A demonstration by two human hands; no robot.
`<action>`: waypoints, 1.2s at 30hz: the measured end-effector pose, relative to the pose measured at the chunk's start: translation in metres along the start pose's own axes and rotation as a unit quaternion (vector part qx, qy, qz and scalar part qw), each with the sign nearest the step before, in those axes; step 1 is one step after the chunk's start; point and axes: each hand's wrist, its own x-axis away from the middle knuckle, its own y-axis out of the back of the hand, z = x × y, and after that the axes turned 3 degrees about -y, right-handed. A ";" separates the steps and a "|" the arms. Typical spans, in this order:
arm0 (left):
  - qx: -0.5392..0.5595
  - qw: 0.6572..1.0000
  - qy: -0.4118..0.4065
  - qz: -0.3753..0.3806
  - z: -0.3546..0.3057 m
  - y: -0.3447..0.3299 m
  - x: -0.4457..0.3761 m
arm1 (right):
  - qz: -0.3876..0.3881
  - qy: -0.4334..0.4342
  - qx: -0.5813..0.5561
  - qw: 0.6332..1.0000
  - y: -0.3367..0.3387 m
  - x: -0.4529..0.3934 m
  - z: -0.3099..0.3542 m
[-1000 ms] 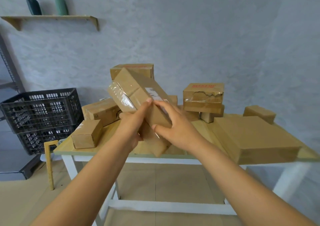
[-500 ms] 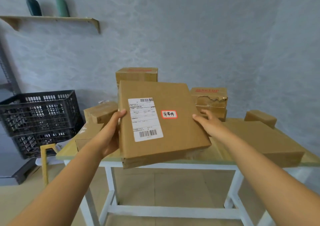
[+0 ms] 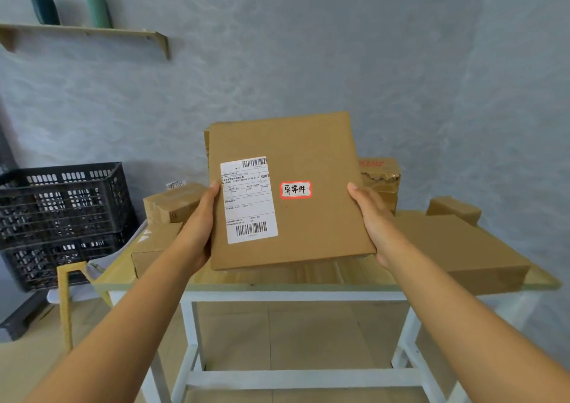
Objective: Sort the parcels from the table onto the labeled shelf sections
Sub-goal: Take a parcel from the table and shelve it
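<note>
Head view: the desk (image 3: 324,287), wood-topped on a white frame, sits lower in frame than half a second ago, and its load of brown boxes is more hidden behind the parcel (image 3: 308,155), which has risen and tipped more upright toward the camera. The long flat box (image 3: 456,248) lies on the desk's right side; two black crates (image 3: 61,217) are stacked at the left by the wall. The parcel is a flat brown cardboard carton held above the desk's front edge, with a white barcoded shipping label and a small red-bordered sticker with handwritten characters. The left hand (image 3: 197,226) grips its left edge, the right hand (image 3: 374,220) its right edge, thumbs on the face.
</note>
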 end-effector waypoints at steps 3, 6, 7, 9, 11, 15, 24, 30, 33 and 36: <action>-0.007 0.999 -0.025 0.020 -0.003 -0.004 0.001 | -0.010 0.030 0.000 0.999 0.001 0.006 0.002; -0.002 0.996 -0.066 0.053 -0.004 -0.008 -0.001 | -0.021 0.052 -0.002 0.998 0.006 0.012 0.003; 0.004 0.995 -0.076 0.056 -0.004 -0.011 -0.002 | -0.023 0.056 -0.002 0.998 0.008 0.014 0.003; 0.009 0.994 -0.088 0.065 -0.003 -0.017 -0.006 | -0.031 0.056 -0.002 0.998 0.014 0.017 0.003; 0.007 0.993 -0.086 0.076 0.000 -0.025 -0.010 | -0.042 0.052 0.000 0.998 0.022 0.020 0.003; 0.005 0.994 -0.069 0.087 0.011 -0.039 -0.015 | -0.068 0.038 0.007 0.997 0.036 0.028 -0.002; -0.013 0.985 -0.034 0.170 0.039 -0.086 -0.029 | -0.189 0.014 0.040 0.981 0.082 0.064 -0.027; 0.026 0.978 -0.012 0.206 0.069 -0.163 -0.016 | -0.280 0.004 0.057 0.958 0.150 0.103 -0.037; 0.028 0.970 0.013 0.240 0.080 -0.213 -0.004 | -0.317 -0.001 0.054 0.947 0.194 0.122 -0.038; 0.025 0.961 0.027 0.275 0.092 -0.270 0.006 | -0.349 -0.006 0.037 0.936 0.244 0.139 -0.041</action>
